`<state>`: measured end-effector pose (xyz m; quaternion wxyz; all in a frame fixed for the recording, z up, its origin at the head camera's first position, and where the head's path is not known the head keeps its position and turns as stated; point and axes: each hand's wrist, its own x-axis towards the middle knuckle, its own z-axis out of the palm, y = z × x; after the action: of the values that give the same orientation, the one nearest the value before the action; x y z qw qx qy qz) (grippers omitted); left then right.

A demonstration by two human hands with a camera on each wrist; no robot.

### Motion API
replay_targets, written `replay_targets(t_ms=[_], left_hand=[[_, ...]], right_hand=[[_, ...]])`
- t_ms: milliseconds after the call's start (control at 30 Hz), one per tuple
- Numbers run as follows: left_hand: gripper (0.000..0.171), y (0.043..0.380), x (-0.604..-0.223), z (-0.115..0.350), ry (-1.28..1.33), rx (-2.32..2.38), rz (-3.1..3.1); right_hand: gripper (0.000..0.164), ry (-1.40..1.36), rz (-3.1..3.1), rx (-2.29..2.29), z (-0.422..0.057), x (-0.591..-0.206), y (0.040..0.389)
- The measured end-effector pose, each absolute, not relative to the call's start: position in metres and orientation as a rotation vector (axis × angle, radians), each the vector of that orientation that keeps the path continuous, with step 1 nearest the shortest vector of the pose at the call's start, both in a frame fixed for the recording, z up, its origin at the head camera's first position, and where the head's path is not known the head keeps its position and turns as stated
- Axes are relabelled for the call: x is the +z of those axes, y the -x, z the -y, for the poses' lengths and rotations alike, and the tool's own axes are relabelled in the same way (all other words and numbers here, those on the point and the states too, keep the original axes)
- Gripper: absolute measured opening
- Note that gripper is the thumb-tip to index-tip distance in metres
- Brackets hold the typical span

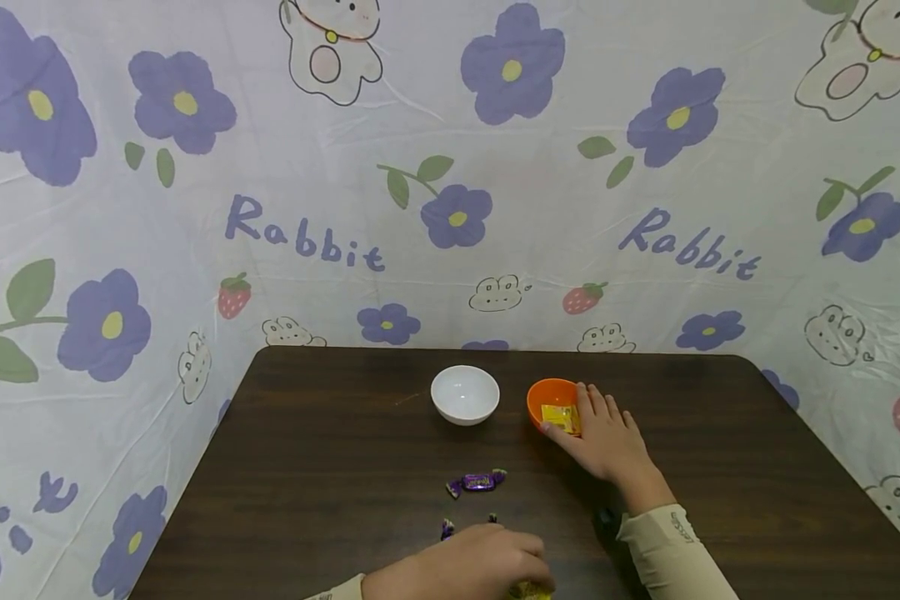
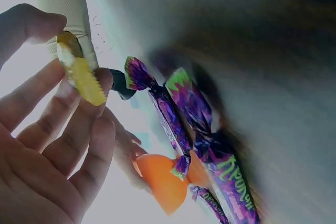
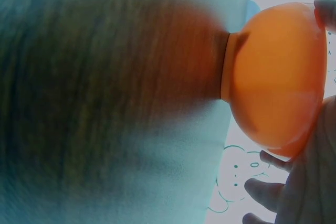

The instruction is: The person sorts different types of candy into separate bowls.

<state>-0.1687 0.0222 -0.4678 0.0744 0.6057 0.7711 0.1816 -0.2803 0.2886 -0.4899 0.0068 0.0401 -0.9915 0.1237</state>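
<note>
My left hand (image 1: 457, 565), low in the head view, pinches a small yellow-wrapped candy (image 2: 86, 80) between thumb and fingertips. Beside that hand lie twist-wrapped purple candies (image 2: 228, 179); in the head view the hand partly covers the nearer ones, while another purple candy (image 1: 479, 482) lies farther up in full sight. My right hand (image 1: 611, 442) rests at the rim of an orange bowl (image 3: 278, 77), fingers spread and fairly straight, thumb at its near edge. Inside the bowl are yellow wrapped candies (image 1: 560, 417).
A white bowl (image 1: 465, 396) stands left of the orange one. Both are toward the back of the dark wooden table (image 1: 330, 467). A white cloth (image 1: 420, 283) printed with purple flowers and rabbits hangs behind the table and along its sides.
</note>
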Motion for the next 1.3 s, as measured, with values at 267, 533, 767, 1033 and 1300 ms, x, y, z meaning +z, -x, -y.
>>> replay_targets(t_ms=[267,533,767,1033,1300], left_hand=[[0.023,0.174,-0.471,-0.020,-1.779,0.568,-2.342],[0.019,0.184,-0.473,-0.014,-1.694,0.639,-2.452],[0.019,0.201,-0.474,-0.011,-1.627,0.622,-2.547],[0.019,0.216,-0.474,-0.013,-1.566,0.651,-2.573],[0.020,0.230,-0.482,-0.018,-1.534,0.697,-2.601]], right_hand=[[0.114,-0.115,3.105,0.390,-0.292,-0.494,0.283],[0.113,-0.118,3.096,0.387,-0.291,-0.494,0.282],[0.113,-0.124,3.085,0.378,-0.290,-0.493,0.280],[0.113,-0.125,3.094,0.387,-0.290,-0.493,0.281],[0.113,-0.131,3.082,0.381,-0.291,-0.494,0.282]])
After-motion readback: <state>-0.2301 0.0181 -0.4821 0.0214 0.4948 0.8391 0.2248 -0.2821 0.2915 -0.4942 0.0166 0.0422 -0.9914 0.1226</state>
